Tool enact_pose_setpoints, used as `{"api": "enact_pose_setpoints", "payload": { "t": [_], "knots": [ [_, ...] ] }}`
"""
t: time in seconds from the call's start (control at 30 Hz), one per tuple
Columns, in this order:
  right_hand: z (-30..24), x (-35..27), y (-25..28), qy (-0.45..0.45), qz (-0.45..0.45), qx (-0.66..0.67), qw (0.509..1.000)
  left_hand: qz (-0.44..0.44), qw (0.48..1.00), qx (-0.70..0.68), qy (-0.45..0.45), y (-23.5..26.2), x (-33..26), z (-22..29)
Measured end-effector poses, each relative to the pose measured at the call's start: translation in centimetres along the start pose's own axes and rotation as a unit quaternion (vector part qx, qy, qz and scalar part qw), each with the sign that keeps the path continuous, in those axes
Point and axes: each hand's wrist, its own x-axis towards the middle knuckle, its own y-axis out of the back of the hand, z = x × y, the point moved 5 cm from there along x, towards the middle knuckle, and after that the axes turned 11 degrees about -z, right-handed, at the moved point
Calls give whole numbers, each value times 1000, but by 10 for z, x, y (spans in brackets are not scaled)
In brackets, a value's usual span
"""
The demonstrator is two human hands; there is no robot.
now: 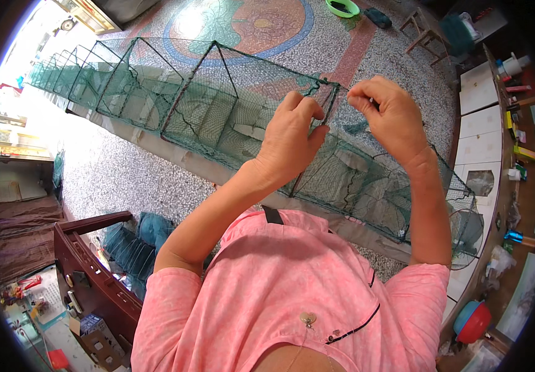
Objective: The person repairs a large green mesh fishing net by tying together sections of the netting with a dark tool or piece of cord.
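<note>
Nearest, a pink shirt [298, 273] is filling the foreground. Beyond it, a long grey bench [171, 150] is carrying the green net [218, 118], whose dark frames [188, 88] are standing in a row toward the far left. The hands are working apart, at one frame's upper corner: the left hand [292, 133] is curling at the bar [332, 99], though whether it is gripping cannot be told; the right hand [391, 115], fingertips together, is apparently pinching a fine dark line [344, 87] near the corner. Good work here is probably requiring a steady bar on the left and even tension on the right, without puckering the net. Farther off, a green basin [353, 12] is resting on the speckled floor [131, 186].
</note>
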Motion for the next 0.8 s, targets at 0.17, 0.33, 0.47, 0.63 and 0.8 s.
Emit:
{"api": "enact_pose_setpoints", "payload": {
  "t": [0.17,0.33,0.47,0.63,0.8],
  "knots": [
    [5,-3,-18,-7,-28,-50,998,10,1000,-5,14,-3,-3,-5],
    [7,-2,-28,-3,-21,-81,996,-23,990,-95,97,-6,-4,-13],
    [8,2,-35,-3,-25,-33,999,-52,976,-156,140,-10,-3,-29],
    [13,9,-52,-43,1,123,991,-94,950,-230,190,-17,-3,-42],
    [2,19,-73,-11,31,89,995,-140,934,-270,187,-25,1,-53]
  ]
}}
